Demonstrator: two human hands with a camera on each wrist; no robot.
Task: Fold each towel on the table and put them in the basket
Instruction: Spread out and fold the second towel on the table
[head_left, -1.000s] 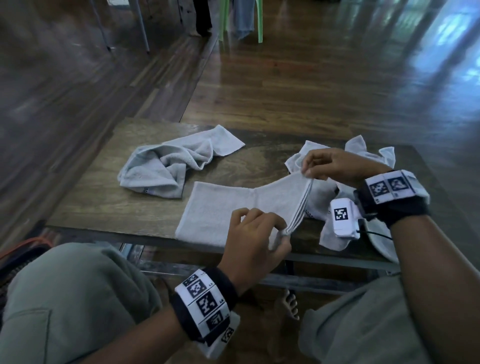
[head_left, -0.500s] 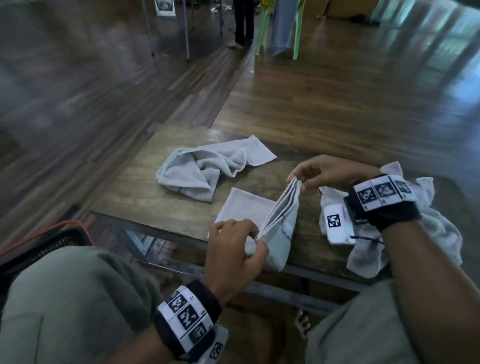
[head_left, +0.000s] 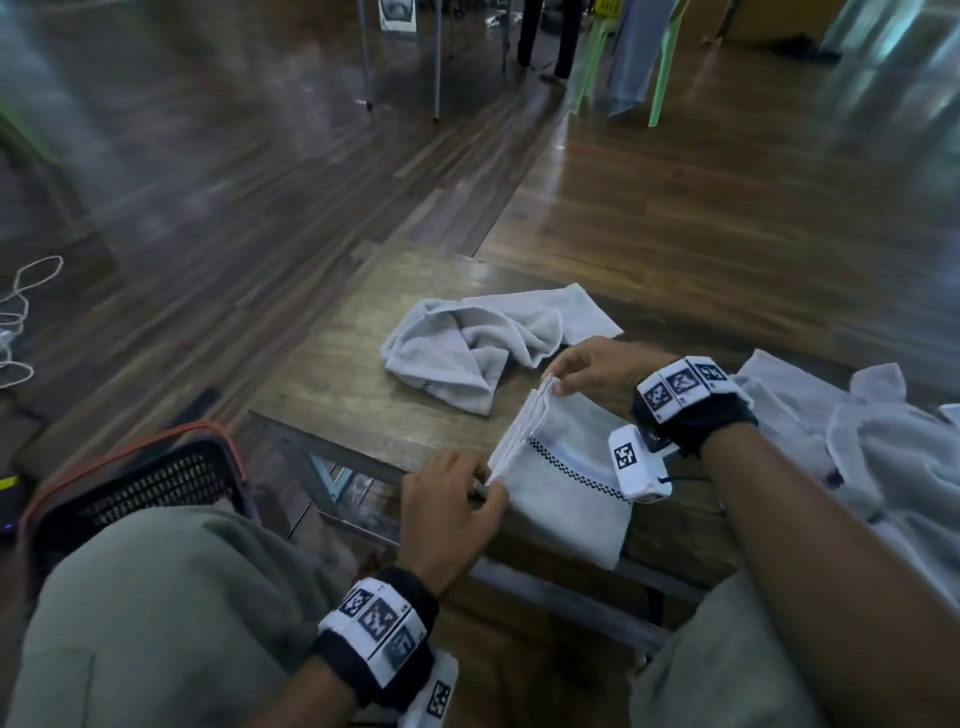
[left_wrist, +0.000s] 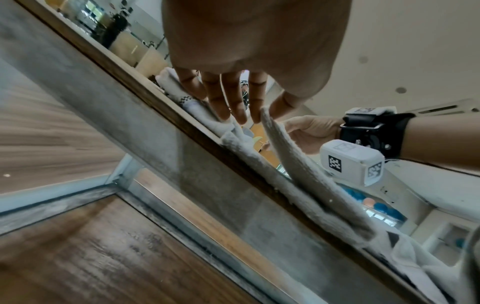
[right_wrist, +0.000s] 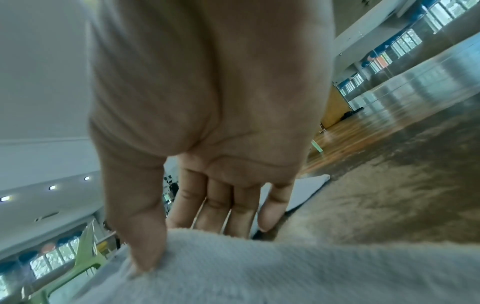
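Observation:
A folded grey towel (head_left: 566, 493) with a checkered stripe lies at the near edge of the wooden table (head_left: 337, 395). My left hand (head_left: 457, 499) pinches its near left corner. My right hand (head_left: 587, 366) pinches the far left corner, where the stacked layers lift off the table. In the left wrist view the towel edge (left_wrist: 293, 156) hangs from my left hand's fingertips (left_wrist: 259, 117). The right wrist view shows my thumb (right_wrist: 140, 236) pressed on the towel (right_wrist: 259, 271). A black mesh basket (head_left: 150, 483) with an orange rim stands on the floor at my left knee.
A crumpled grey towel (head_left: 478, 348) lies farther back on the table. A heap of white towels (head_left: 872, 447) fills the table's right end. A white cord (head_left: 21, 322) lies on the wooden floor at far left. Green chair legs (head_left: 660, 78) stand in the distance.
Both hands have carried the towel's left end over to the right, making the fold smaller, and laid it down flatter. The head view has swung left, showing more of the basket.

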